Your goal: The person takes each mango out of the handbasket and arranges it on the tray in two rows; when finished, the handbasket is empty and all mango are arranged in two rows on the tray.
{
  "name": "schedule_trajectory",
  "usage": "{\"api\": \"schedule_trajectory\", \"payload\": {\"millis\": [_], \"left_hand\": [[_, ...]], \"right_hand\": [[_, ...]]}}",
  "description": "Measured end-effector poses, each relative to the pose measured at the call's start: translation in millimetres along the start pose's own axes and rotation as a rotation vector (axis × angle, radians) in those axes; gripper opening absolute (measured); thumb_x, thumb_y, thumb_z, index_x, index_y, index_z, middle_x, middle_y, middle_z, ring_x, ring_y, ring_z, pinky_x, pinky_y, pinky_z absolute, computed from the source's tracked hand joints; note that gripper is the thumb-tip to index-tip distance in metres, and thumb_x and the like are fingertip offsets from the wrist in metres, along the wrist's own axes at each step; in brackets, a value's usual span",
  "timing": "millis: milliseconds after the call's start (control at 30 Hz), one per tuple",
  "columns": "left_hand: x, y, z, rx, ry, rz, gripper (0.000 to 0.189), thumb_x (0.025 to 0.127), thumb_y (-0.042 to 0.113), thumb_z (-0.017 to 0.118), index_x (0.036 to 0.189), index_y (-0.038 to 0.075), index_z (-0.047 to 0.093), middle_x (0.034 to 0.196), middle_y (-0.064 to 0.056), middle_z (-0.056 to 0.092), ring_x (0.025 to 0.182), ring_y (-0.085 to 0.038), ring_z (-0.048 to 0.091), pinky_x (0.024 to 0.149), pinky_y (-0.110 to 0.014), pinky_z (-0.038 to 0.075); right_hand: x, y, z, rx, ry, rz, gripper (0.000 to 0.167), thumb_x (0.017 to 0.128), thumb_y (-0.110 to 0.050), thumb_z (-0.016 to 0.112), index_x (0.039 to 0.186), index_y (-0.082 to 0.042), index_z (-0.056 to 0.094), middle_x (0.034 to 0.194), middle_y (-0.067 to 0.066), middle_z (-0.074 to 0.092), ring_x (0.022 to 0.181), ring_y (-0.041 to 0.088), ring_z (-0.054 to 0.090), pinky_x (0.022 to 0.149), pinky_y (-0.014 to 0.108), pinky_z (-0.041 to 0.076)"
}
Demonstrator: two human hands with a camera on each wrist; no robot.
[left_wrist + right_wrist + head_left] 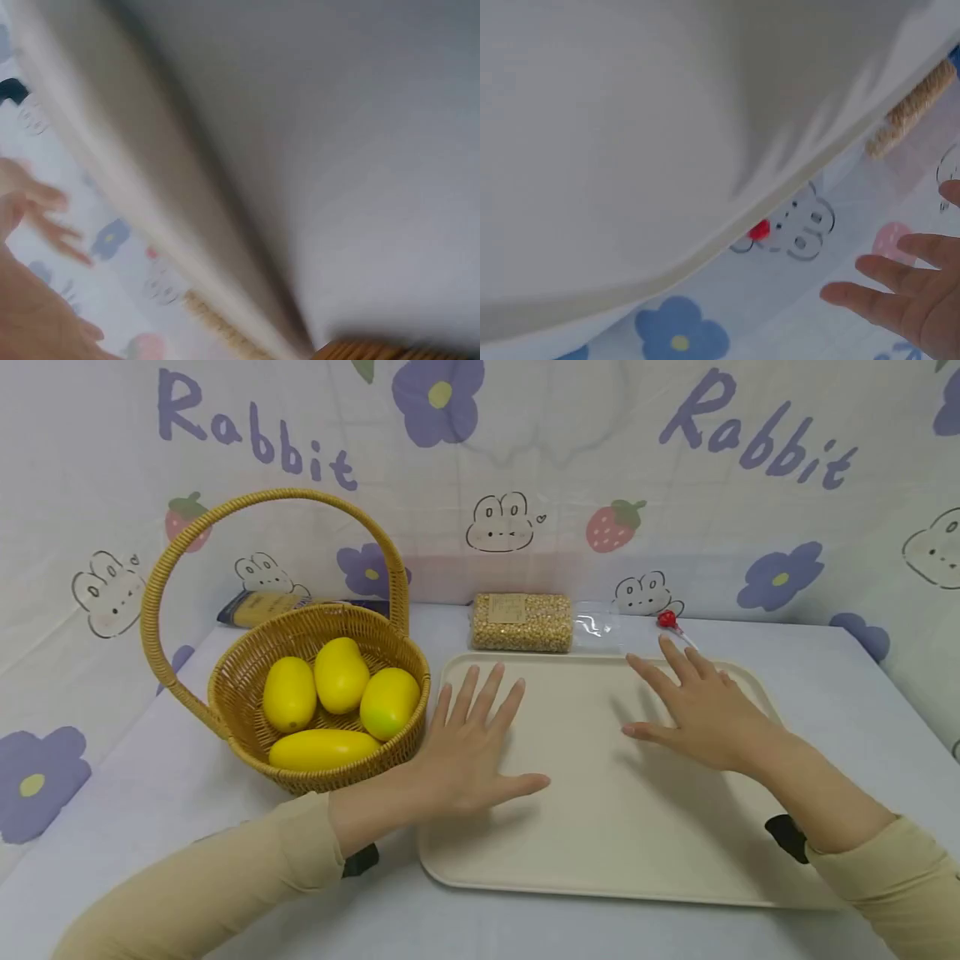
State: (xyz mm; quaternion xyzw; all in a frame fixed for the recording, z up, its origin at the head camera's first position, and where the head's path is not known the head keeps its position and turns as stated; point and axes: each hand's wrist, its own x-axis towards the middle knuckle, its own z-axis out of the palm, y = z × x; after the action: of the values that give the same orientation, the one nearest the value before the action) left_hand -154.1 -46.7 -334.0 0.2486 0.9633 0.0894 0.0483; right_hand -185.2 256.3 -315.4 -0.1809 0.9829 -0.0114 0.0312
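Note:
A cream rectangular tray (592,852) lies flat on the table. Over its left part my left hand (468,768) is spread palm down, fingers straight and thumb out to the side, holding nothing. My right hand (705,714) hovers above the tray's right part with fingers apart, its shadow falling on the surface; it is empty as well. In the right wrist view the fingers (885,304) are extended. Left of the tray stands a wicker basket (322,618) with a tall arched handle, holding several yellow mango-like fruits (341,677). My left hand is close beside its right rim.
Behind the tray lies a clear bag of golden kernels (521,622). A red-topped lollipop-like item (667,620) is near the far right edge. Behind the basket lies a yellow and dark blue packet (258,608). A patterned cloth (562,468) hangs behind the table.

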Motion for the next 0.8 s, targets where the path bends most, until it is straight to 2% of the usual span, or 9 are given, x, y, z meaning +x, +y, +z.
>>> {"api": "schedule_trajectory", "payload": {"millis": [100,267,333,500,567,633,800], "left_hand": [[-4.5,3.5,-21.5,-0.032,0.003,0.005,0.104,0.086,0.077,0.047,0.160,0.024,-0.003,0.168,-0.004,-0.015,0.156,-0.032,-0.012,0.126,-0.058,-0.003],[-12.6,1.4,-71.6,-0.095,0.026,-0.002,0.100,0.087,0.075,0.049,0.160,0.022,0.006,0.169,-0.005,-0.007,0.157,-0.033,-0.002,0.127,-0.057,0.004],[-14.6,-5.1,-92.9,-0.123,0.035,-0.007,0.097,0.087,0.073,0.050,0.160,0.020,0.012,0.169,-0.006,-0.002,0.157,-0.033,0.002,0.127,-0.057,0.008],[-15.4,-34.3,-136.6,-0.238,0.038,0.024,0.084,0.091,0.064,0.053,0.156,0.017,0.026,0.166,-0.007,0.019,0.154,-0.030,0.017,0.126,-0.055,0.017],[-14.5,-48.4,-146.8,-0.295,0.020,0.043,0.078,0.093,0.058,0.055,0.154,0.017,0.029,0.162,-0.006,0.028,0.152,-0.027,0.025,0.125,-0.052,0.023],[-12.5,-62.1,-152.2,-0.327,-0.003,0.056,0.072,0.095,0.052,0.058,0.152,0.015,0.033,0.158,-0.005,0.036,0.147,-0.025,0.033,0.122,-0.050,0.030],[-6.2,-89.3,-151.4,-0.340,-0.086,0.023,0.060,0.095,0.043,0.062,0.144,0.013,0.045,0.149,-0.006,0.049,0.137,-0.027,0.046,0.116,-0.049,0.039]], "right_hand": [[2.5,18.1,-7.5,0.067,-0.013,0.022,0.091,0.092,-0.062,0.056,0.159,-0.015,0.015,0.162,0.031,0.008,0.139,0.063,0.024,0.102,0.078,0.032],[5.2,56.3,-19.5,0.209,-0.032,0.090,0.093,0.093,-0.051,0.062,0.158,-0.005,0.014,0.157,0.038,0.015,0.139,0.062,0.020,0.105,0.079,0.026],[6.1,71.9,-22.7,0.243,-0.035,0.113,0.093,0.093,-0.049,0.062,0.156,0.000,0.015,0.155,0.039,0.017,0.140,0.060,0.018,0.107,0.077,0.022],[4.1,105.7,-22.5,0.293,-0.054,0.162,0.088,0.095,-0.047,0.060,0.153,0.005,0.020,0.150,0.042,0.026,0.131,0.061,0.036,0.102,0.073,0.034],[2.6,115.6,-19.7,0.313,-0.064,0.177,0.084,0.096,-0.046,0.059,0.152,0.006,0.023,0.147,0.042,0.030,0.126,0.062,0.043,0.098,0.072,0.039],[1.7,123.8,-16.1,0.325,-0.078,0.188,0.081,0.096,-0.045,0.059,0.150,0.007,0.026,0.144,0.042,0.034,0.126,0.061,0.043,0.097,0.071,0.040],[-0.4,138.5,-6.9,0.365,-0.140,0.210,0.079,0.096,-0.042,0.059,0.148,0.009,0.026,0.140,0.043,0.037,0.115,0.057,0.053,0.091,0.064,0.049]]}}
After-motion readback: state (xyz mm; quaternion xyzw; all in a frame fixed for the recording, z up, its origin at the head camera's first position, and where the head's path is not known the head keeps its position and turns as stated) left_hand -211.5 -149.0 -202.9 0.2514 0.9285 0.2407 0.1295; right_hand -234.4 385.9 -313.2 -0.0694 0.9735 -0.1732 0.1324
